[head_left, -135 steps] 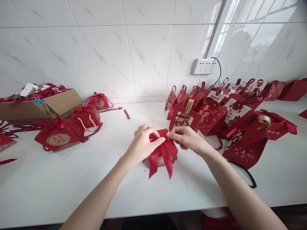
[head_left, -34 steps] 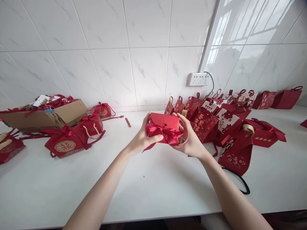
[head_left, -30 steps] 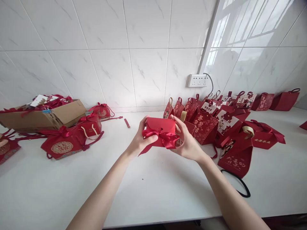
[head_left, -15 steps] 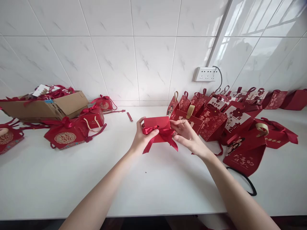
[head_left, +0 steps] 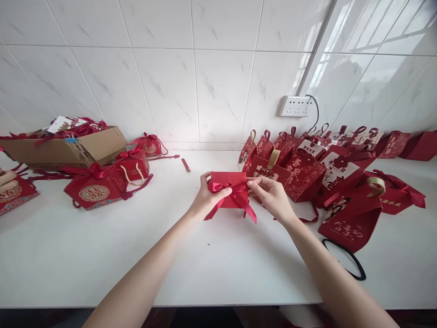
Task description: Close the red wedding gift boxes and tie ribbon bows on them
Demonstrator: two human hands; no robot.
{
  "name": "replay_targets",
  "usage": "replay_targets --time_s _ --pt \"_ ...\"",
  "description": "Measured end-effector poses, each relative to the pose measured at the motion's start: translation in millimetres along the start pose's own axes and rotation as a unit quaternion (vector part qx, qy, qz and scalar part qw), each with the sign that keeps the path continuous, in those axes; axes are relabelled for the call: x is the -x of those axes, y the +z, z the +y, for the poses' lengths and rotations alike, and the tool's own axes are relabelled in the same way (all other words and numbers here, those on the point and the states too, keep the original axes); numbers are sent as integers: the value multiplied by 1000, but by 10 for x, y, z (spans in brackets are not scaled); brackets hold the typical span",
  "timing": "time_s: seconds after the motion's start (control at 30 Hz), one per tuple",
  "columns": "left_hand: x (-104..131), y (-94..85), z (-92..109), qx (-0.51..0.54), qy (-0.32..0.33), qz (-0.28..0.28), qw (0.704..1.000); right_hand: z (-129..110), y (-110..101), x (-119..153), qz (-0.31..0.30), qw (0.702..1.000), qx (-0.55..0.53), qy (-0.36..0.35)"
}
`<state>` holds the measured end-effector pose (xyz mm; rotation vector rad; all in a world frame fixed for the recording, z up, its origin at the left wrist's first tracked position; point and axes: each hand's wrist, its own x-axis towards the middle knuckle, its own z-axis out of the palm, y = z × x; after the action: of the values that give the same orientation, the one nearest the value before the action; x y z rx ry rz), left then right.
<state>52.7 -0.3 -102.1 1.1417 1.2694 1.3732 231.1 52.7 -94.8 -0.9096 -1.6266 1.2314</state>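
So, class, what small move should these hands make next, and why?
Perhaps the right hand should gently tug the ribbon bow outward: its fingertips are at the bow's right side, while the left hand steadies the red box.

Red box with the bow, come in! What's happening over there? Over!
Left grip holding box and bow. Right grip at bow's right side. Bag close behind right grip.

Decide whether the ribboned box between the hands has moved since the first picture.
Yes: the ribboned box has moved up in view, towards the wall socket.
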Motion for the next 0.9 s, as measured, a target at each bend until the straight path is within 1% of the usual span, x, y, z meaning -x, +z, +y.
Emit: replay_targets --time_s 0.1,0.2,0.3,0.47,0.53,0.6,0.63,0.67,0.73,0.8,0.83,0.9 --pt "13 19 15 -4 -31 -3 1000 3 8 1 21 999 26 20" --pt "7 21 10 -13 -54 -2 998 -6 9 -1 23 997 55 40" --pt "-13 -4 -18 -23 -53 -3 998 -10 8 -9 19 996 64 58" --pt "-20 -29 -41 -38 -38 -6 999 22 -43 -40 21 996 33 81" --pt "-13 -20 -30 -39 -38 -10 998 27 -80 -43 38 997 46 57" --pt "-5 -7 -15 -38 -41 -13 998 22 -108 -31 65 994 86 -1" --pt "-2 -2 -9 -38 -43 -14 998 18 -113 -20 69 991 107 -36" --pt "0 2 -6 -38 -44 -14 998 17 -110 -8 62 988 123 -68" --pt "3 5 -6 -41 -47 -11 998 25 -78 13 21 985 136 -108" --pt "5 3 -12 -45 -48 -12 998 51 -23 22 -22 982 146 -121" --pt "6 1 -16 -46 -48 -13 998 67 4 21 -29 980 151 -124" --pt "10 -1 -19 -47 -46 -17 998 99 45 9 -24 980 152 -129"
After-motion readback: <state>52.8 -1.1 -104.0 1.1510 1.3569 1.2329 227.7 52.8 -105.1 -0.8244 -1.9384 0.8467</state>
